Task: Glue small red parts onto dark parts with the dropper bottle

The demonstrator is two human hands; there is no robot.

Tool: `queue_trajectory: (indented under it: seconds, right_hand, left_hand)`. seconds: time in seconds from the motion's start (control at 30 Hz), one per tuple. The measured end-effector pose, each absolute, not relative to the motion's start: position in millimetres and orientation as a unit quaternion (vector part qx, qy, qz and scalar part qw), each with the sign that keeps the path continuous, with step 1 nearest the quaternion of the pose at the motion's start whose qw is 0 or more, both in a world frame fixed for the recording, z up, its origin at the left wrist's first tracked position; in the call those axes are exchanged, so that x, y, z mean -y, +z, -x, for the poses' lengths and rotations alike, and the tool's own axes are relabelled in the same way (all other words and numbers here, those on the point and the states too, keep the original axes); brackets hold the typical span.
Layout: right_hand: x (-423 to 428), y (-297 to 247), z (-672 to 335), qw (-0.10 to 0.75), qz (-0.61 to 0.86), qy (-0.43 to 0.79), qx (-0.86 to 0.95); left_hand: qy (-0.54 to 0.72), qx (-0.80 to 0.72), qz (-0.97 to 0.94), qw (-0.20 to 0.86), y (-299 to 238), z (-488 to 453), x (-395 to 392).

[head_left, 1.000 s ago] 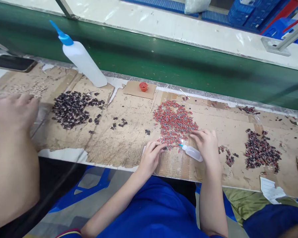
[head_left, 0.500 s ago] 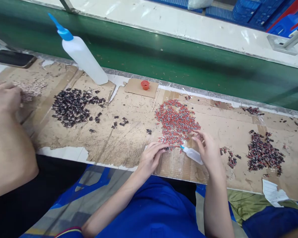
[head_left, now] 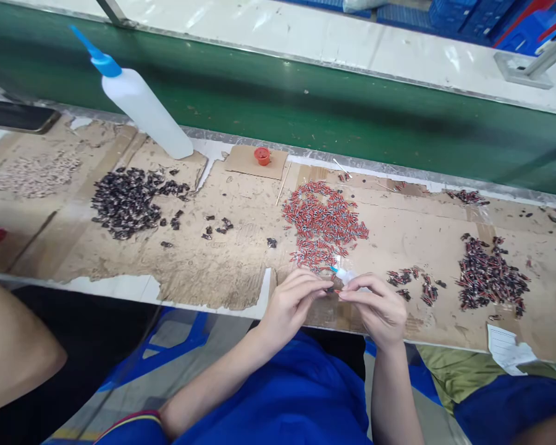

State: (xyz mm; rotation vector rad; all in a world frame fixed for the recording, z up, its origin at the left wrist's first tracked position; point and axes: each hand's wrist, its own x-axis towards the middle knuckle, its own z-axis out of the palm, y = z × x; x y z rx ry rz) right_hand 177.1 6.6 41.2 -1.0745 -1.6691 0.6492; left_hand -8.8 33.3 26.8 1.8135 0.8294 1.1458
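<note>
My left hand [head_left: 301, 293] pinches a small black part [head_left: 330, 288] between thumb and fingers. Facing it, my right hand [head_left: 375, 303] is closed on a small red part [head_left: 337, 291], its tip almost meeting the black one; I cannot tell if they touch. Behind the right fingers lies a small white bottle [head_left: 343, 274] with a blue tip, mostly hidden. Just beyond my hands spreads a pile of small red-and-grey parts [head_left: 327, 216]. One loose black piece [head_left: 271, 243] lies to the left of that pile.
A pile of black parts [head_left: 127, 201] lies left, with a large white bottle [head_left: 148, 114] behind it. Mixed black-and-red parts [head_left: 491, 275] are heaped right. A red cup [head_left: 262, 156] stands on cardboard at the back. A neighbour's arm [head_left: 13, 346] shows at left.
My right hand has moved from the red pile's edge towards my left hand and now holds a red part. The neighbour's hand has left the pale pile.
</note>
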Motion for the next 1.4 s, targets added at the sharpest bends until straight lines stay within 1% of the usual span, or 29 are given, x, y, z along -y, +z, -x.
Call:
queue_trajectory:
  seconds: [0.2, 0.33, 0.47, 0.63, 0.93, 1.17, 1.3, 1.4]
  right_hand:
    - [-5, 43, -186, 0.494, 0.409, 0.281, 0.714]
    - [-6, 43, -191, 0.5, 0.406, 0.269, 0.716]
    - [-6, 47, -194, 0.487, 0.397, 0.24, 0.74]
    - [0, 50, -196, 0.488, 0.398, 0.201, 0.75]
    - [4, 50, -204, 0.437, 0.4, 0.18, 0.785]
    - [4, 52, -206, 0.43, 0.394, 0.186, 0.791]
    - [8, 49, -200, 0.462, 0.395, 0.224, 0.762]
    - [17, 49, -189, 0.51, 0.449, 0.262, 0.685]
  left_hand:
    - [0.414, -0.323, -0.728, 0.441, 35, 5, -28]
    - [0.376, -0.326, -0.703, 0.508, 40, 2, -27]
    - [0.338, -0.342, -0.649, 0.589, 46, -2, -31]
    - [0.315, -0.343, -0.611, 0.64, 52, -6, -34]
    - [0.248, -0.333, -0.61, 0.675, 59, -6, -40]
    - [0.226, -0.334, -0.616, 0.677, 58, -4, -41]
    - [0.244, -0.343, -0.604, 0.677, 54, -5, -38]
    - [0.288, -0.361, -0.621, 0.634, 54, -5, -34]
